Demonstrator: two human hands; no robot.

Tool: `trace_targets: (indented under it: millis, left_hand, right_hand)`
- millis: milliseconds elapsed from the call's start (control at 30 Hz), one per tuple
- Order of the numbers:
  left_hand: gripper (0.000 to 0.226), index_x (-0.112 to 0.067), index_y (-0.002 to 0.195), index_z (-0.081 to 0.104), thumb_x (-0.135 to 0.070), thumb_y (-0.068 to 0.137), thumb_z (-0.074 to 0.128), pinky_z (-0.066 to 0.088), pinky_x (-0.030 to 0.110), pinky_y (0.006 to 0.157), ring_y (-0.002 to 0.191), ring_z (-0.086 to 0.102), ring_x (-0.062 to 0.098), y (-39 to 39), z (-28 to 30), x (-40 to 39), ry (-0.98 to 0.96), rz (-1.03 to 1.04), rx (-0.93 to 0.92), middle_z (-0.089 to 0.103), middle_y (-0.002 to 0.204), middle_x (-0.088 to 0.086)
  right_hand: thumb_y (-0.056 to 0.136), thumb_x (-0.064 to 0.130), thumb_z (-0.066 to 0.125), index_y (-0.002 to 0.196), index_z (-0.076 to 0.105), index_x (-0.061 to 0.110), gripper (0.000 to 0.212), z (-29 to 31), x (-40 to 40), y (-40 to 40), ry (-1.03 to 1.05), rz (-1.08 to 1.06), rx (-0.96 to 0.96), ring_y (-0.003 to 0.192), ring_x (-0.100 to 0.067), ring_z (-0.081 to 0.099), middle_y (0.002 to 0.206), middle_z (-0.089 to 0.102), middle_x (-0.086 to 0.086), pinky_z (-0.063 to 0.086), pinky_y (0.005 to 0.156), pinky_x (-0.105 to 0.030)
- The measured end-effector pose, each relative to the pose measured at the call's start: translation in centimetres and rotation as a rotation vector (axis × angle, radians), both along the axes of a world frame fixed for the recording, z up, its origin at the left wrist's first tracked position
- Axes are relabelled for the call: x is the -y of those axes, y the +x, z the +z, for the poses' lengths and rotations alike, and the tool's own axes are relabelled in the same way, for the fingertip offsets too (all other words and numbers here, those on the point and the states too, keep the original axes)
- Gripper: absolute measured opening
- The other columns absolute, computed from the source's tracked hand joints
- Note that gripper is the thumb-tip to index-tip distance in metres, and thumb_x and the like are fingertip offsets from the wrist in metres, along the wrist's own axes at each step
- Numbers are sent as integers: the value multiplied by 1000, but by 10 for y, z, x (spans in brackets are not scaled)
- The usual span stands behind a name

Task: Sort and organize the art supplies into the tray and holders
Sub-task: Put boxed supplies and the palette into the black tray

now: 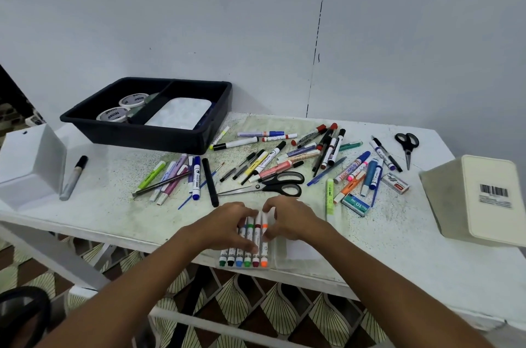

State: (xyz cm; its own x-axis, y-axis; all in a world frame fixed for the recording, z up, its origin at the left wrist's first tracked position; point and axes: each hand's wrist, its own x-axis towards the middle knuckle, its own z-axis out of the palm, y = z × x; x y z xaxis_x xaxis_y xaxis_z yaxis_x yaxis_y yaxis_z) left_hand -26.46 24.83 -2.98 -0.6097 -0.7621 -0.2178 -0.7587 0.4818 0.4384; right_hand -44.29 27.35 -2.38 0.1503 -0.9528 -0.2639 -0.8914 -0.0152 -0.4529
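Gripping marker set (245, 251), hands (232, 223) on top

Two round white tubs (123, 108) in the black tray (159, 138), upper left, read "NINSO", upside down. Right of centre, a small green box (356, 204) reads "No.10-1M". The barcode (493, 190) digits at far right are illegible.
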Motion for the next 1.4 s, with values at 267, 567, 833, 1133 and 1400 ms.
trace_targets:
  millis: [267,567,833,1133,1400]
  left_hand:
    - [88,-16,142,41,-42,68,82,48,25,82,92,51,8,-6,8,6,19,43,32,45,101,-8]
    - [67,-24,133,49,-49,76,74,38,22,76,92,44,6,-34,29,30,-94,-48,212,51,105,-7]
    - [39,-20,123,60,-35,88,64,42,25,80,91,48,10,-133,30,76,-252,-266,-51,60,110,2]
    - [61,-28,135,50,-44,79,68,25,47,106,127,29,22,-264,30,149,-308,-526,7,44,132,5]
    - [92,-37,148,27,-57,71,73,1,62,113,145,-7,31,-309,24,181,-178,-673,308,2,160,7]
  right_hand:
    - [74,32,80,130,52,22,64,-1,8,-3,-31,1,8,117,-21,52,133,52,0,42,84,-32]
    - [86,28,69,116,65,13,34,10,12,-54,-242,-94,210,86,-13,56,106,65,-6,48,74,-30]
    - [85,7,66,111,66,11,26,16,32,-188,-214,-575,133,67,-10,58,85,62,2,45,63,-26]
    - [73,21,83,136,51,21,71,26,57,-239,12,-654,-1,119,-20,52,138,51,-3,45,93,-31]
    - [72,28,83,144,39,21,85,31,70,-248,178,-584,-96,124,-21,49,143,47,-3,43,94,-34]
